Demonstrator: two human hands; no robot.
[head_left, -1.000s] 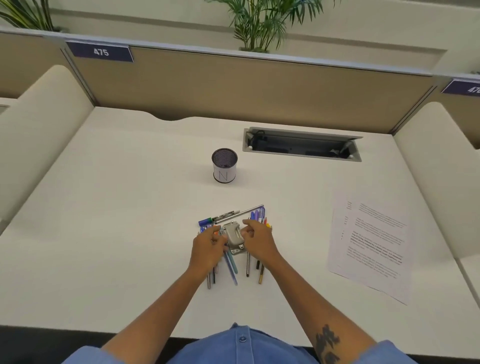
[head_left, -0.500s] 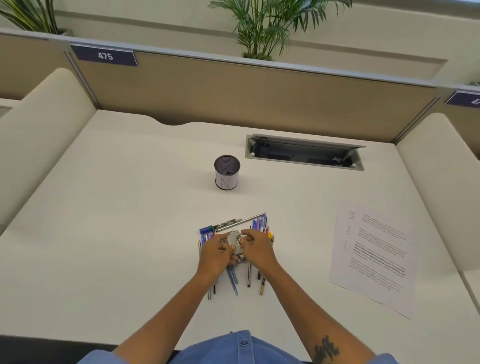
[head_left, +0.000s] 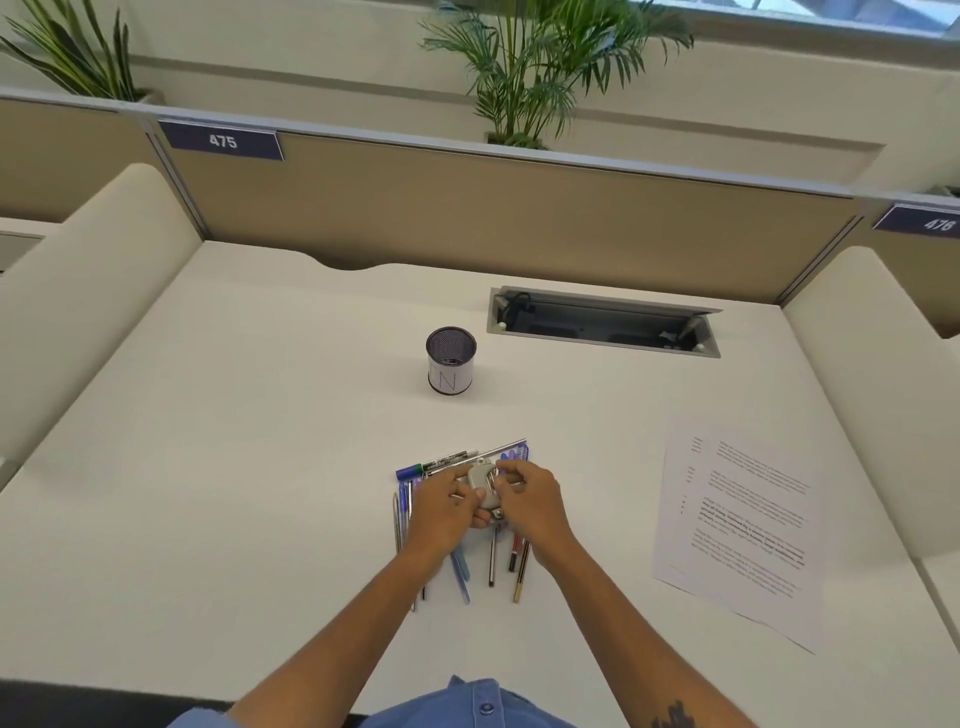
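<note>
- Pale cream counter (head_left: 260, 467) of an office cubicle, backed by a tan fabric partition (head_left: 467, 218). The partition bore a dark blue number plate reading 475 (head_left: 223, 141), with a second plate reading 476 (head_left: 935, 223) at the far right.
- Green palm plant (head_left: 540, 67) stood behind the partition near the middle, and another palm plant (head_left: 67, 57) stood at the upper left.
- Small grey metal device (head_left: 482, 486) was held between both hands at the front middle of the counter, directly over a row of pens. Its exact kind could not be told.
- Left hand (head_left: 441, 512) gripped the left side of the device, its fingers (head_left: 456, 486) curled against the metal.
- Right hand (head_left: 535, 501) gripped the right side of the device, its fingers (head_left: 511, 475) bent inward and pinching the upper edge.
- Row of assorted pens and pencils (head_left: 462, 566) lay side by side on the counter under the hands, which hid much of it.
- Dark marker with a blue and green end (head_left: 447, 461) and a thin silver rod (head_left: 501, 451) lay crosswise at the far end of the row.
- Black mesh pen cup with a white band (head_left: 451, 364) stood upright farther back, well apart from the hands.
- Grey recessed cable tray (head_left: 602, 322) was set into the counter to the right of the cup, its lid raised.
- Printed white paper sheets (head_left: 743, 525) lay flat to the right of the hands, apart from the pens.
- Blue buttoned shirt (head_left: 478, 706) showed at the bottom edge.
</note>
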